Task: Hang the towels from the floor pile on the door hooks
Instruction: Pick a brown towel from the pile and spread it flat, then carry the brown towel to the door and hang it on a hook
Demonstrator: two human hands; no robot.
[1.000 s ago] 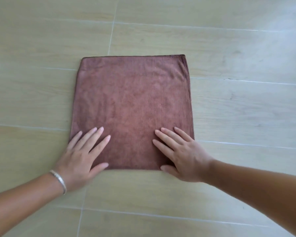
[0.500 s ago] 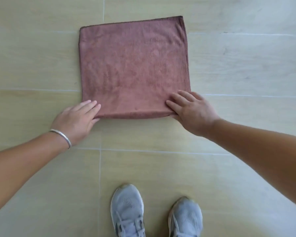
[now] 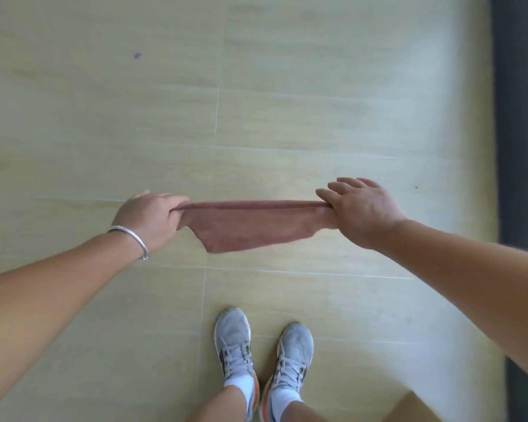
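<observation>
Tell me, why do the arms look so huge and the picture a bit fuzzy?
Head view: the wide-angle lens stretches the arms near the edges; the right hand and left hand holding the brown towel look slightly soft; the floor shows pale glare.

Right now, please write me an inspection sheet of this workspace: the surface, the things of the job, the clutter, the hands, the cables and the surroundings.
Surface: pale tiled floor with thin grout lines; a small purple speck far left.
Job's things: one brown towel, lifted off the floor, stretched between both hands along its upper edge, the rest hanging down. No pile, door or hooks in view.
Clutter: nothing seen.
Hands: left hand grips the towel's left end and wears a silver bracelet; right hand pinches the right end, its other fingers spread.
Cables: nothing seen.
Surroundings: grey sneakers near the bottom; dark vertical band along the right edge, what it is cannot be told.
</observation>
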